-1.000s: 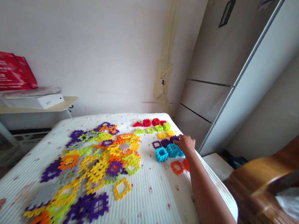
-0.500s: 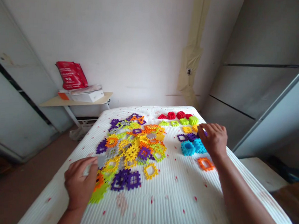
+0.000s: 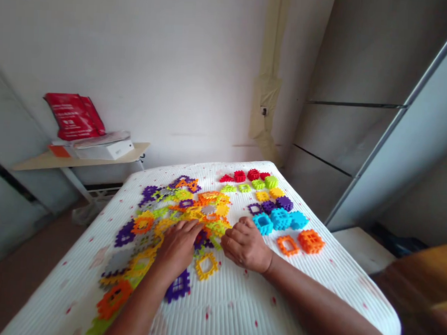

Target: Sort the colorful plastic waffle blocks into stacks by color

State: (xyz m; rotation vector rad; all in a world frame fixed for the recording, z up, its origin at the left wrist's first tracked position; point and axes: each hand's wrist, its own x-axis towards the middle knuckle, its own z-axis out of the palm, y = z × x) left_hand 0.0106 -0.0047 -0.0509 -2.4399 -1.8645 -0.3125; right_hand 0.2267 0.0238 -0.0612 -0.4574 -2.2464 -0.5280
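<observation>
On the left of the table, interlocking plastic pieces in yellow, orange, purple, green and grey lie in a loose pile (image 3: 157, 212). My left hand (image 3: 180, 244) rests over this pile, its fingers stretched out to the right among the pieces. At the pile's right edge is my right hand (image 3: 246, 244), fingers curled closed; anything in them is hidden. A yellow square frame (image 3: 206, 265) lies between and below the hands. Near my left forearm lies a purple window piece (image 3: 179, 286).
Sorted pieces stand on the right: red stacks (image 3: 253, 174), green (image 3: 270, 182), yellow (image 3: 276, 193), purple (image 3: 284, 203), blue (image 3: 280, 219) and orange (image 3: 311, 241). A side table (image 3: 34, 162) with a red bag (image 3: 74, 117) is left; a grey cabinet (image 3: 345, 124) is right.
My right hand has come left from the sorted stacks to the pile's edge. My left hand has moved right, onto the pile's middle. The view has turned right.
</observation>
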